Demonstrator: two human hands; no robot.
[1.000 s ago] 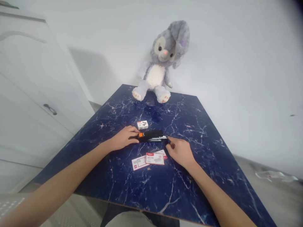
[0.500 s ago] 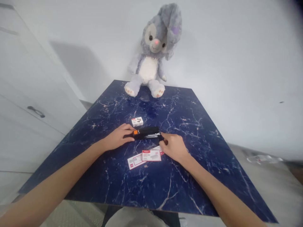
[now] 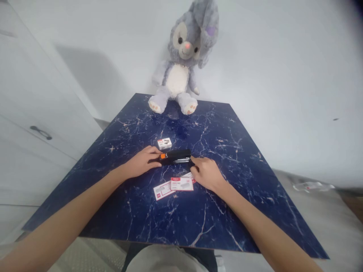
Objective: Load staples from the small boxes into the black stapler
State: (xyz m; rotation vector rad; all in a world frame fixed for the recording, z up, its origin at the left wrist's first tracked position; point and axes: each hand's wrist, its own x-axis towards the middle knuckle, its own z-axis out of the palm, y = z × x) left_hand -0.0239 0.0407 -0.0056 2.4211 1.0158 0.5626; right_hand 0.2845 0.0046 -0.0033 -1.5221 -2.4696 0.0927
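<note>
The black stapler (image 3: 175,156) lies mid-desk (image 3: 136,215), the left hand's (image 3: 140,163) fingers clamped on its orange end, the right hand's (image 3: 206,173) on its metal nose. A small box (image 3: 164,143) sits just behind; red-marked cards (image 3: 181,184) lie just in front, their print too small to read.

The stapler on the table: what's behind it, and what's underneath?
Behind the black stapler sits a small white box, not touching it, with a plush rabbit farther back. Underneath can't be seen: the stapler covers that patch of the blue marble table.
</note>
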